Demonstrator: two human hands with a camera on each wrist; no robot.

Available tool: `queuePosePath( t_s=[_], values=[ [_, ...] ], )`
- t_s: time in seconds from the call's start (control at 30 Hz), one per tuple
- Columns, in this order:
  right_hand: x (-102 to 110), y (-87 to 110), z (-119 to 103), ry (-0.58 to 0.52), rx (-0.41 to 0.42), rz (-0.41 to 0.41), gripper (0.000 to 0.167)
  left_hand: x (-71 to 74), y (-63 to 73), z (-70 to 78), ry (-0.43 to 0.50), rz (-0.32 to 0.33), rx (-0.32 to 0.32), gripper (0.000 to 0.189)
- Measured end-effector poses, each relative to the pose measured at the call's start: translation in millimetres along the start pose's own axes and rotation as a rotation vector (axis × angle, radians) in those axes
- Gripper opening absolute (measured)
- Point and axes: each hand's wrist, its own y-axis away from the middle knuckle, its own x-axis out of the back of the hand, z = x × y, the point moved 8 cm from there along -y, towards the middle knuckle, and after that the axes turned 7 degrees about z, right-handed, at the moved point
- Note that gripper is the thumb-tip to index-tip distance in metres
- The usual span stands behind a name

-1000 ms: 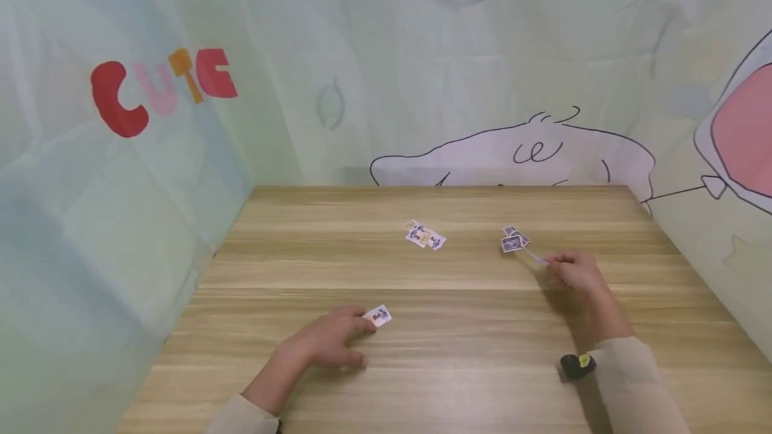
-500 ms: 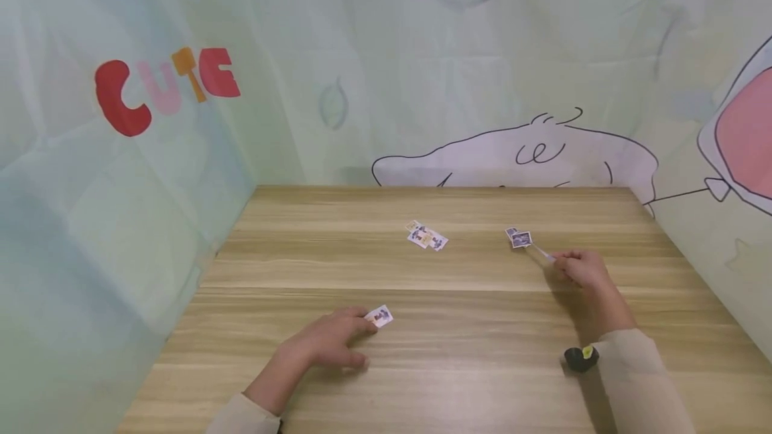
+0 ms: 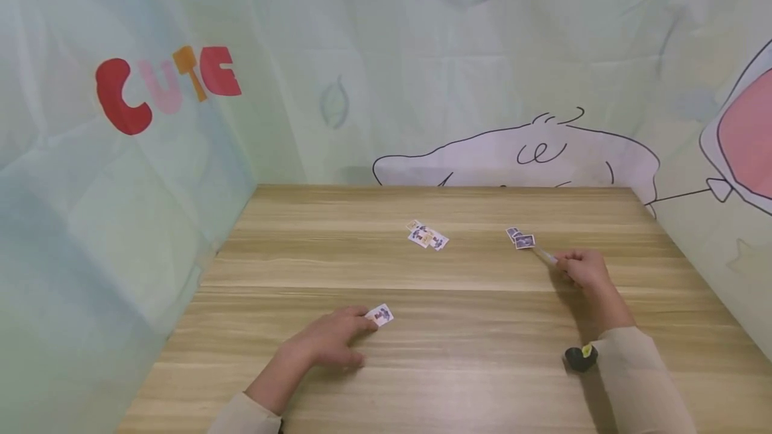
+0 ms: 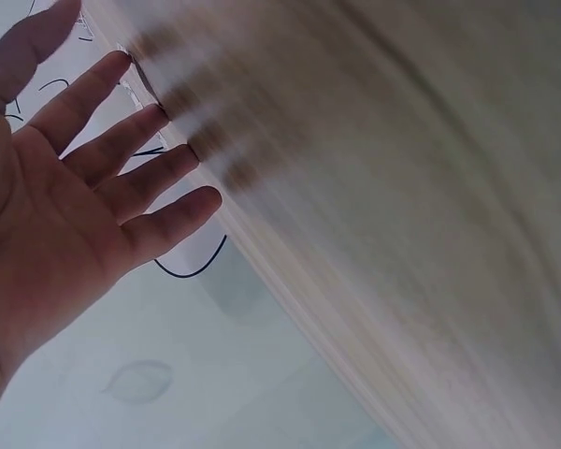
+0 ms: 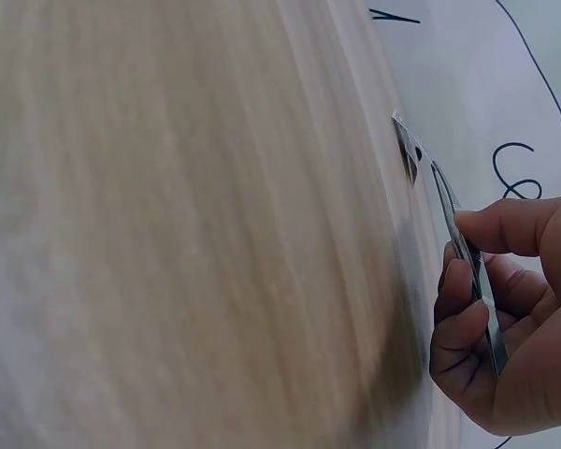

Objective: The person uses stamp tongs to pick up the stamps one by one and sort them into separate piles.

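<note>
My left hand lies low over the table with spread, nearly straight fingers; its fingertips rest on a small pale stamp-like card, partly covered. In the left wrist view, the fingers of that hand are extended, curling round nothing. Pinched between thumb and fingers of my right hand are slim metal tweezers, angled toward the back left. Their tips are at the edge of a dark, white-bordered stamp-like card, which overlaps another dark card. Whether the tips grip it, I cannot tell.
Several pale printed cards lie overlapping near the table's back middle. The wood-grain table meets a printed cloth wall at its back and left. A black device sits by my right sleeve.
The top dark card has shifted right along with the tweezers, uncovering more of the dark card behind it. My right hand has moved slightly right. My left hand stays on its card.
</note>
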Motion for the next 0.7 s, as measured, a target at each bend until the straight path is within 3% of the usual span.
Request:
queuePosePath(
  t_s=[0.27,0.47,0.7],
  values=[
    [1,3.5,-2,0.03,-0.01,0.02,0.03,1.9,0.0,0.5,-0.006,0.006,0.017,0.056],
    [6,8.6,-6,0.099,0.057,0.087,0.032,2.8,-1.7,0.6,-0.023,0.022,0.005,0.059],
    [11,12.9,-6,0.105,0.046,0.144,0.035,0.2,-1.9,-1.3,-0.015,0.018,0.001,0.059]
  ],
)
